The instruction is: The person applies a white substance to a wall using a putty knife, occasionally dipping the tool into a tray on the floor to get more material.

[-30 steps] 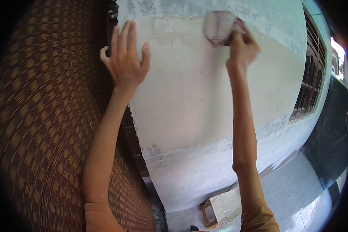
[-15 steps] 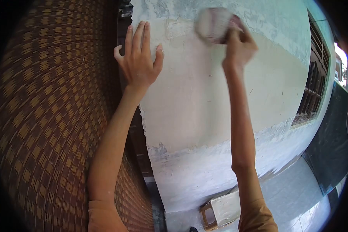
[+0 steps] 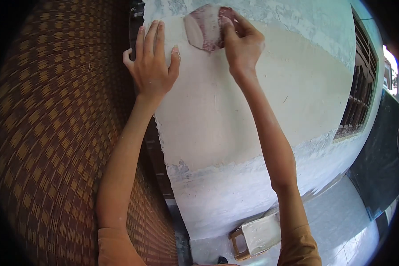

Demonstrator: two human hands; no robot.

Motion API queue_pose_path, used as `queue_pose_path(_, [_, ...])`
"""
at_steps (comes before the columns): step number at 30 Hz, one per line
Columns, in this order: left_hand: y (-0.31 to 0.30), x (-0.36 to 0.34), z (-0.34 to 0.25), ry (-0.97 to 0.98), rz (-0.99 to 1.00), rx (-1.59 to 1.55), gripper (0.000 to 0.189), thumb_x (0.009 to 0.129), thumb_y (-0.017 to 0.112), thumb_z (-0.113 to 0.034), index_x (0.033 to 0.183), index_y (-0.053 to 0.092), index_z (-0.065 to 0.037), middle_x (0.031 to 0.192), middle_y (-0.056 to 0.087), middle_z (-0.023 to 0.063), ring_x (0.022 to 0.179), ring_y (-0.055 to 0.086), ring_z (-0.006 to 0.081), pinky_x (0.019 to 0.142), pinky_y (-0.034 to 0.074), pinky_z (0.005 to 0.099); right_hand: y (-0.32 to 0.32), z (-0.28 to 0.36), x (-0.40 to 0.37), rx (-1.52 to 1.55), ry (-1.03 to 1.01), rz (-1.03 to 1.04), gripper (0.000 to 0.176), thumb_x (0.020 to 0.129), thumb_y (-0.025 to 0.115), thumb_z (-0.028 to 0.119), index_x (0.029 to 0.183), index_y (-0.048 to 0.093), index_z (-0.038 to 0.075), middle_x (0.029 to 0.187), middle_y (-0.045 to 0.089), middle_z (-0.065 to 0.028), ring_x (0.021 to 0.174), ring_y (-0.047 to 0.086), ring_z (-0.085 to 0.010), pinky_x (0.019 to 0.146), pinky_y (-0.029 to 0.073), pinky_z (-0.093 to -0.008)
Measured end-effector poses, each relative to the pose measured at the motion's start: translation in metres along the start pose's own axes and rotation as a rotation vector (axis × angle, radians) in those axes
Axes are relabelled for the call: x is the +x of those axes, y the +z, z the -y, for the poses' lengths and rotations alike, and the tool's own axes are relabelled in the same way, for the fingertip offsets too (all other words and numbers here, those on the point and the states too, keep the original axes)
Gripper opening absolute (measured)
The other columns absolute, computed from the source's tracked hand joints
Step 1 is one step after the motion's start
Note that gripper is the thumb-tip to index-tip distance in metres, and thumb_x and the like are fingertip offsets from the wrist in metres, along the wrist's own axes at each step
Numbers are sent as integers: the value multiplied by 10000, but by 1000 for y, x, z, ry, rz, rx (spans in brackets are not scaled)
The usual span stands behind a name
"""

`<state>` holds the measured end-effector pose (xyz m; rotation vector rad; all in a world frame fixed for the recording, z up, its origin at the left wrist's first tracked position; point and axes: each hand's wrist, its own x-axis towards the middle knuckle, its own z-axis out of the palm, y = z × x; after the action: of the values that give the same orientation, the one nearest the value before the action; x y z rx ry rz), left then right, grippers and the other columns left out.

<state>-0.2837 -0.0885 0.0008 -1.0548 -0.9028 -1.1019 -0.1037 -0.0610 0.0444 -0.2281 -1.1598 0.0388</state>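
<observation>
My right hand (image 3: 245, 48) grips the edge of a flat, rounded maroon scraper (image 3: 209, 29), its face smeared with whitish putty. The scraper is against the upper part of the wall (image 3: 208, 115), where a smooth cream coat lies between bluish, patchy bands. To its left, my left hand (image 3: 154, 66) rests with fingers spread at the wall's rough left edge. Nothing is in that hand. Some white residue shows on its thumb and fingertips.
A woven brown panel (image 3: 62, 124) rises close on the left. A wooden stool (image 3: 239, 246) carrying a putty-coated tray (image 3: 261, 232) stands on the tiled floor below. At right are a barred window (image 3: 361, 80) and a dark sheet (image 3: 379, 155).
My right hand has swept the scraper leftward across the wall, closer to my left hand. My left hand keeps its spread pose at the edge, and the view has shifted slightly.
</observation>
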Motion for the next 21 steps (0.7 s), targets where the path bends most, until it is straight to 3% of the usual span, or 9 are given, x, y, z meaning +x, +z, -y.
queue_pose_path(3, [-1,-2,-1,-2,-3,1,583,902,510,-360,1419,474,-93,1465,467,43,1374,387,238,964,278,525,-30,-26,16,-10,-12,-157,236,901,595,61,1090,706,-25,783,716,-115,605,608,-123,531,486,-276])
queue_pose_path(6, [-1,-2,1,-11,-15,-3,576,904,511,-350,1418,475,-90,1465,467,43,1369,395,237,964,278,526,-37,-16,15,227,2,-308,239,894,616,56,1103,702,-23,840,724,-131,646,640,-138,578,505,-263])
queue_pose_path(8, [0,-2,-1,-9,-13,-16,574,906,510,-346,1418,475,-90,1465,467,43,1366,397,236,964,278,527,-26,-9,6,156,23,-146,249,883,630,54,1108,697,-30,855,727,-141,680,656,-146,615,523,-272])
queue_pose_path(9, [-1,-1,0,-10,-7,-16,573,907,508,-347,1418,475,-90,1464,468,42,1367,396,236,966,277,526,-14,-13,-2,132,-3,-61,293,907,650,69,1187,671,-16,820,680,-44,716,564,-70,671,496,-243])
queue_pose_path(10, [-3,0,1,-7,-2,-15,573,907,506,-348,1418,475,-90,1463,468,40,1368,395,236,967,276,525,-12,14,-15,121,112,27,298,900,667,85,1182,677,-12,824,684,-47,742,577,-74,702,503,-255])
queue_pose_path(12, [-3,-1,2,4,1,-7,575,907,505,-352,1417,474,-88,1461,472,40,1368,395,236,968,277,523,-11,-8,-15,17,-48,-28,279,880,649,90,1131,691,-24,824,715,-111,695,637,-125,657,524,-274])
queue_pose_path(16, [1,-2,2,5,-24,1,581,905,506,-357,1419,473,-90,1460,471,43,1365,398,240,967,279,527,-52,-34,9,202,61,-266,288,912,620,73,1167,662,-54,818,707,-118,628,629,-127,556,520,-279])
queue_pose_path(18, [1,-2,1,1,-26,-15,581,905,505,-359,1421,472,-91,1460,471,43,1364,399,241,967,279,527,-52,-25,7,311,102,-267,296,911,625,68,1170,650,-73,815,704,-121,623,611,-118,543,512,-276])
queue_pose_path(21, [-3,-1,0,0,-7,-18,580,908,500,-357,1421,471,-89,1461,470,45,1365,398,242,968,278,527,-21,-16,-4,235,76,-79,303,888,654,88,1159,672,-45,830,712,-114,641,609,-118,604,520,-275])
